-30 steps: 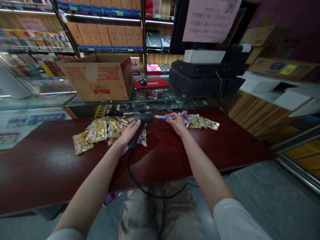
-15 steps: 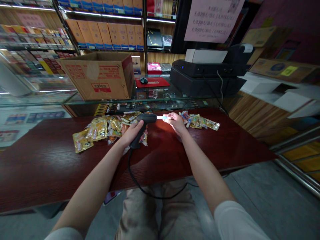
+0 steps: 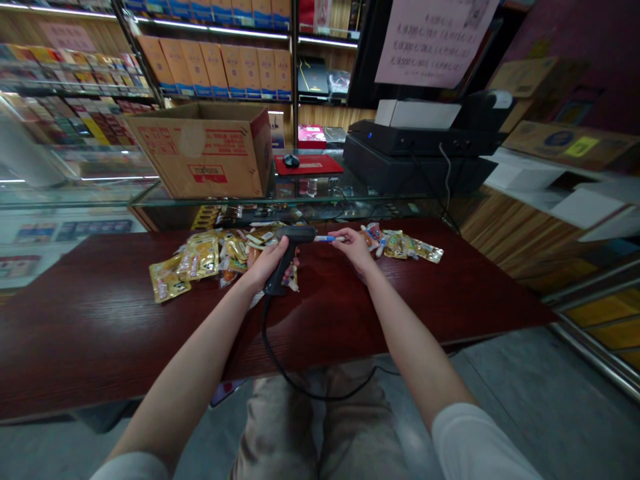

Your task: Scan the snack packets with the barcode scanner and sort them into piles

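My left hand point(image 3: 267, 265) is wrapped round the handle of a black corded barcode scanner point(image 3: 293, 243), held over the dark red table point(image 3: 100, 333). Its head points right at a thin white and blue stick packet point(image 3: 327, 238), which my right hand point(image 3: 353, 247) pinches just in front of the scanner. A heap of yellow snack packets point(image 3: 200, 260) lies left of the scanner. A smaller pile of packets point(image 3: 405, 245) lies right of my right hand.
The scanner's cable point(image 3: 300, 387) drops off the table's front edge over my lap. Behind the table runs a glass counter point(image 3: 100, 197) with a cardboard box point(image 3: 205, 150), a mouse on a red pad point(image 3: 305, 164) and a black till machine point(image 3: 420, 150). Shelves of goods stand behind.
Half a second ago the scanner's light lit the packet and my right hand; that glow is gone now. Both hands hold nearly the same place.
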Demonstrator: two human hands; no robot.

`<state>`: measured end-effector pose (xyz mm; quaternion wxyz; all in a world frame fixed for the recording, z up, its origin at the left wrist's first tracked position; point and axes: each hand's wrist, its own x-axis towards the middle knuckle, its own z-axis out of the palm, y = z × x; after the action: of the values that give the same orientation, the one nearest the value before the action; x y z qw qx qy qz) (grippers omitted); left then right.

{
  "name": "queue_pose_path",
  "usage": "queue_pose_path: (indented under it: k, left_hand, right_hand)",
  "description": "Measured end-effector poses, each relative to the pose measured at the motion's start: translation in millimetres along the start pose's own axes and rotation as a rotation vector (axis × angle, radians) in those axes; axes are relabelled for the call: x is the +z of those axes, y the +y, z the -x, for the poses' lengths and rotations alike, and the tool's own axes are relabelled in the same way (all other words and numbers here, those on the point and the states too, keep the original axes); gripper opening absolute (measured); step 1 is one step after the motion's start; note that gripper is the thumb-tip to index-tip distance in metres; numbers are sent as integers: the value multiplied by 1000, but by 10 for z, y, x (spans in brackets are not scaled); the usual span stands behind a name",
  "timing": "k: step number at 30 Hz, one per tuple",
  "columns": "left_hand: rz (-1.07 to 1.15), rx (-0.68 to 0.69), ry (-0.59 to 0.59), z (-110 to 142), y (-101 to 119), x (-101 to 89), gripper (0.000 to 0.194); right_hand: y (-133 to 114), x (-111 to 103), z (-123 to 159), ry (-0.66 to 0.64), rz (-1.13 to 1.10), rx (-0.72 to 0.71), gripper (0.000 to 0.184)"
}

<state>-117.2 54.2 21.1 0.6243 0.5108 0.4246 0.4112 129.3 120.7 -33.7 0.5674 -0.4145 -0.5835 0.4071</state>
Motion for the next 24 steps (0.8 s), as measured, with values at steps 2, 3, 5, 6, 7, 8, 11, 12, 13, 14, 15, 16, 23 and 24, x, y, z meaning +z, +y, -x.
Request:
queue_pose_path:
  k: [2,3,5,6,7,8,11,12,13,14,15,16,23,24]
  left_hand:
    - [4,-11,0,5,12,5,59]
    - [14,-4,19,2,16,2,58]
    - [38,17,83,-15,20,-19,57]
    - [50,27,121,-28,23,-39,56]
    - [57,34,156,-42,26,-66,56]
    - [60,40,187,-56,31,-97,56]
    - [53,84,257,-88,49,-197,57]
    - [48,97,270,-93,53,-225,57]
    - [47,109,278,-97,56,-249,57]
    - [50,116,283,-99,56,-266,57]
    - [54,118,283,-101,54,-278,58]
    - [57,117,282,-101,51,-286,58]
    - [108,132,277,-80,76,-290,56]
    - [117,133,282,-75,90,-293,56]
  right_hand:
    - [33,-15,4,13,146,-49,13]
    - [49,-27,8,14,257,-78,12]
    - [69,-52,24,-15,513,-124,18]
    - [72,-62,37,-41,643,-132,22]
    - [71,-69,52,-63,767,-129,23]
    - [68,-72,68,-67,882,-120,23]
    - [69,-67,104,-10,1128,-110,21]
    - [82,-64,105,-3,1163,-121,22]
    - [104,-63,100,-8,1174,-130,24]
    - [133,-64,89,-15,1168,-129,27]
    - [169,-68,75,-16,1151,-115,30]
    - [209,-76,61,-2,1127,-89,34]
    - [349,-197,78,227,1134,21,44]
    - [329,-203,84,234,1150,7,44]
